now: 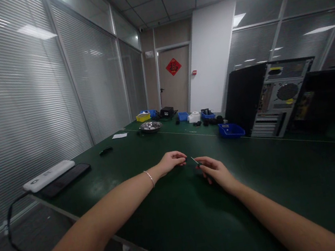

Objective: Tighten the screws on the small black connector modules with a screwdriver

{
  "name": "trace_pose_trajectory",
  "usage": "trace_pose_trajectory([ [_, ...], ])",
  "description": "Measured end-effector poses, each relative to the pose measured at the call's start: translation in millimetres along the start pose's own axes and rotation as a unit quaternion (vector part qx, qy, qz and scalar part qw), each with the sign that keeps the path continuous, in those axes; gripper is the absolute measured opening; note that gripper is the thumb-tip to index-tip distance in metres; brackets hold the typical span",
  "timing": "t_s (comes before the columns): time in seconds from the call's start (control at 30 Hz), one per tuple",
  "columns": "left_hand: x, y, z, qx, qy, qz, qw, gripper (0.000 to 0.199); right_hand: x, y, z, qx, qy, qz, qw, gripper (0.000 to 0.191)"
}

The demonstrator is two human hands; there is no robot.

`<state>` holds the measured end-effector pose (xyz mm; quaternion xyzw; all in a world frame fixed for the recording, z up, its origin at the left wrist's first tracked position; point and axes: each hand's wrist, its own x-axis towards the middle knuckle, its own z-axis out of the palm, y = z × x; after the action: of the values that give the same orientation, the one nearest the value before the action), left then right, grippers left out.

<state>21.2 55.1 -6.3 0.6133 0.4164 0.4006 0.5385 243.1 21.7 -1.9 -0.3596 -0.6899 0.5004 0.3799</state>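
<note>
Fingers of the right hand (217, 172) are closed on a small thin tool (198, 164): its dark end sits between the thumb and the fingertips, while its pale, narrow shaft sticks out past them, slanting up toward the left hand (171, 161). The left hand's fingers are together, pinching a small dark piece (186, 159) at their tips; it is too small to tell what it is. The shaft's tip is near that piece, with a gap between them. Both hands are just above the green worktop (166, 194), and a bracelet (150, 179) circles the left wrist.

Well apart from the fingers, a dark object (106, 151) lies to the left, with a white power strip (49, 176) and a black keyboard-like slab (66, 179) farther left. Beyond the hands are a round metal dish (150, 127) and a blue tray (231, 130), the latter beside a computer case (281, 95).
</note>
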Motion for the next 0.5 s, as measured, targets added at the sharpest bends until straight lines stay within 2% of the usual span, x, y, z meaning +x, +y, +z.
trace_pose_trajectory([
  [0.2, 5, 3, -4.9, -0.007, -0.013, 0.001, 1.000, 0.024, 5, -5, -2, 0.016, 0.019, 0.002, 1.000, 0.038],
  [0.43, 13, 2, -17.3, -0.050, -0.043, -0.015, 0.998, 0.024, 16, 5, -6, 0.018, 0.048, 0.040, 0.998, 0.043],
  [0.5, 12, 0, -18.1, -0.067, -0.048, -0.029, 0.996, 0.022, 16, 9, -8, -0.005, 0.039, 0.053, 0.998, 0.042],
])
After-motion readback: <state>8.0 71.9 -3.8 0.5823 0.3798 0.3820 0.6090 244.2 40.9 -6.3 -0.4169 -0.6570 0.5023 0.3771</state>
